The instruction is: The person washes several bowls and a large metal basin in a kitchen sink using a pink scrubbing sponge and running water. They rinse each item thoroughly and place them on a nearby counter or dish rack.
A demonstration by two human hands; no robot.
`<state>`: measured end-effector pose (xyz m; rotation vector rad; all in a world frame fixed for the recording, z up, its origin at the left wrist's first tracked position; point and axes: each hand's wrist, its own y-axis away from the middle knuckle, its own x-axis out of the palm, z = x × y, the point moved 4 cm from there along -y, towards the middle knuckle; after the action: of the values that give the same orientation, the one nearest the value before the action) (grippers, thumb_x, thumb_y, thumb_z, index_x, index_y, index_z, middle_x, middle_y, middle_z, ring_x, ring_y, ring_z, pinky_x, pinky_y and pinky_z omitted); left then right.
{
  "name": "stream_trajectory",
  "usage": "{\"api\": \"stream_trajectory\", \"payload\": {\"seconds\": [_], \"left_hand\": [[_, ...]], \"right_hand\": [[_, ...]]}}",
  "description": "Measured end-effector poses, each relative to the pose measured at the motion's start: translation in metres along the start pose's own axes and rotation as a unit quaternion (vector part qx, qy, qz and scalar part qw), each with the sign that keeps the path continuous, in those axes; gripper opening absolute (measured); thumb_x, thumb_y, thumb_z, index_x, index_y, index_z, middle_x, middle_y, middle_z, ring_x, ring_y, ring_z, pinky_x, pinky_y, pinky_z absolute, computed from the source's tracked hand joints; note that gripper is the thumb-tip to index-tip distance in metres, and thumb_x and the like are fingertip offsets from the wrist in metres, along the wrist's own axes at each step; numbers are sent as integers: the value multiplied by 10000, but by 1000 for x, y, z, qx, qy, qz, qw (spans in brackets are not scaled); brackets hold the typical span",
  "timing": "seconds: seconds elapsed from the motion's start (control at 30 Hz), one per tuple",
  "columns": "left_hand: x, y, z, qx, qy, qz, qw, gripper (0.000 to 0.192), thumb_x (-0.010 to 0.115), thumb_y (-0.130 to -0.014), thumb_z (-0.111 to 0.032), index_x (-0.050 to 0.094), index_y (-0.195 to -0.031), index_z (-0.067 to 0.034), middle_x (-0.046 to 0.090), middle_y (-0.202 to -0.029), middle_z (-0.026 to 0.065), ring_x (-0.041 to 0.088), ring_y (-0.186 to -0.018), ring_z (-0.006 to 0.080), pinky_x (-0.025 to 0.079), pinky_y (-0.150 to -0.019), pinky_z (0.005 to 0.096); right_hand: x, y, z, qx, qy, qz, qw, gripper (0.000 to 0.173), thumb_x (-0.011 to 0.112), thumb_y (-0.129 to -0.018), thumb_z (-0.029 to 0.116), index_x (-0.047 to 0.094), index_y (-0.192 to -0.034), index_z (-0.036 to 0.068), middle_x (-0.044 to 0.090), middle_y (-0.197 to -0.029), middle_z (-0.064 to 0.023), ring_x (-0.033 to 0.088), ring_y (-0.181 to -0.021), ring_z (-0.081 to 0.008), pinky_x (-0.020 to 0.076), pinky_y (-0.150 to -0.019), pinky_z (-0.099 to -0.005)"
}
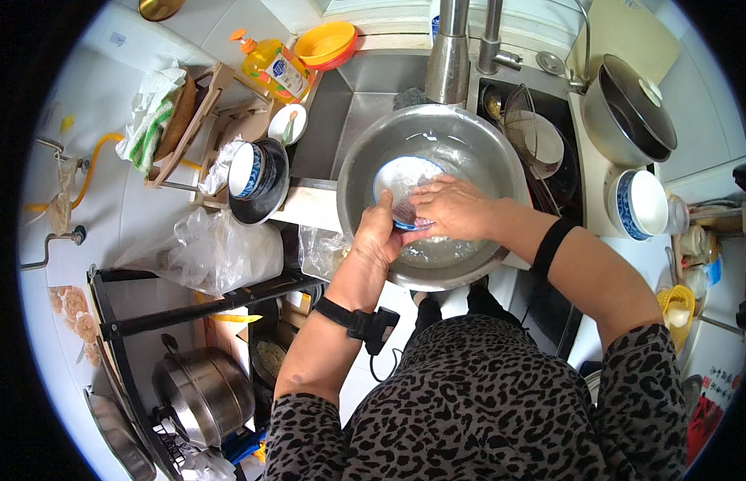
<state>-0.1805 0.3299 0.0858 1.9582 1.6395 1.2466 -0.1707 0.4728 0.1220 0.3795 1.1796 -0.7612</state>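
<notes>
A large stainless steel basin (361,156) with water in it rests over the sink's front edge. Inside it, a white bowl with a blue rim (403,174) is tilted, its open side up. My left hand (379,231) grips this bowl at its near left edge, thumb over the rim. Across the bowl's inside lies my right hand (448,207), with something mesh-like and pinkish partly showing under the fingers. A steel faucet (448,66) stands just behind the basin.
To the left are stacked bowls (246,171) in a dark pan (280,198), an orange soap bottle (277,69) and a plastic bag (228,252). On the right stand a wire strainer (520,114), a large pot (613,120) and white bowls (650,201).
</notes>
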Motion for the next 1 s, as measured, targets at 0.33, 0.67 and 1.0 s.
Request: {"api": "stream_trajectory", "payload": {"seconds": [0.33,0.67,1.0], "left_hand": [[16,0,1,34,149,24,988,401,494,-922,-246,494,-1225,17,574,-1196,178,568,-1087,322,499,-908,460],[8,-3,-10,47,112,35,992,389,520,-889,-209,489,-1193,32,580,-1151,183,588,-1049,321,536,-857,479],[8,-3,-11,60,117,32,991,227,547,-871,-157,566,-1003,27,629,-944,154,643,-868,271,593,-696,434]], "right_hand": [[-17,-11,6,0,-67,-91,994,173,657,-803,259,608,-852,100,636,-784,-119,631,-773,-330,462,-730,-459],[-13,-4,-7,9,-71,-133,989,203,637,-797,289,609,-879,106,682,-925,-46,647,-938,-250,454,-847,-420],[-24,-1,-3,62,-161,-136,976,194,677,-753,238,597,-823,76,663,-921,-139,642,-862,-309,490,-751,-460]]}}
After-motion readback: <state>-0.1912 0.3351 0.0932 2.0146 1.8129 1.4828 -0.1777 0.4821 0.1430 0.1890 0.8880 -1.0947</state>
